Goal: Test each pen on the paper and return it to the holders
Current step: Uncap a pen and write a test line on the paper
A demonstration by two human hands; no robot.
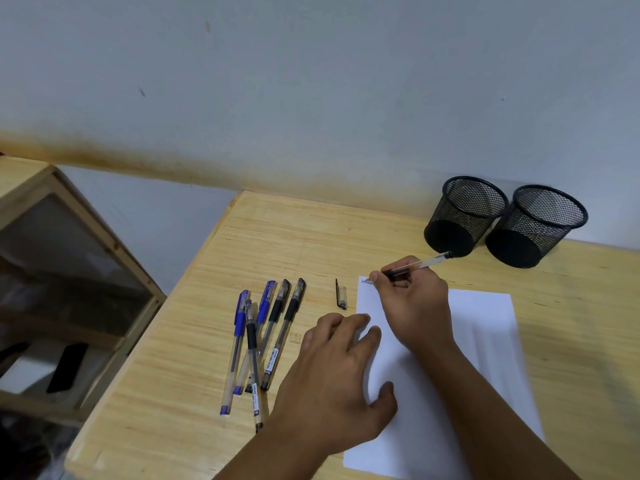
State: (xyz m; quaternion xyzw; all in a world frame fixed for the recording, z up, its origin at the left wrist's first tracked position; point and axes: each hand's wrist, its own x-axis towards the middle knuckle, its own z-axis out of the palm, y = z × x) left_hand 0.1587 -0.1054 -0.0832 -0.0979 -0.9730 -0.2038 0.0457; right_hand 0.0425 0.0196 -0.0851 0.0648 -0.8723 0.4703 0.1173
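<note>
Testing the first pen at the paper's corner

Right hand [414, 303] fingers pinch the pen [417, 265], barrel pointing two o'clock toward the holders [464, 216]; left hand [332, 382] lies flat, open, on the paper [485, 341]

Right hand [414, 303] curled in a writing grip, thumb and fingers pinched together, forearm angled in from lower right. Left hand [332, 382] flat, palm down, fingers spread, forearm entering from below.
</note>
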